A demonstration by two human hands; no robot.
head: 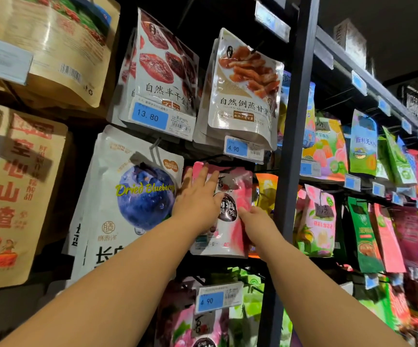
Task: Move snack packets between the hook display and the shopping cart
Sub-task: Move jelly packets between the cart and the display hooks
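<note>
Pink packet point(243, 194) hung just left of the post point(293, 146), under a 4.90 tag point(243, 148). Left hand point(195, 199) lay flat on the packet's upper part, fingers straight and spread. Right hand point(256, 222), nearer the post, pinched the packet's lower right edge, thumb on front, other fingers hidden behind. Blueberry bag point(137, 196) hung farther left of the post.

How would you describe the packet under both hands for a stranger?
Start at the black upright post and look just left of it, below the upper 4.90 price tag. There is a pink and white packet with a dark round label, right of the Dried Blueberry bag. Its direct neighbours are white, blue or orange; it alone is pink.
</note>
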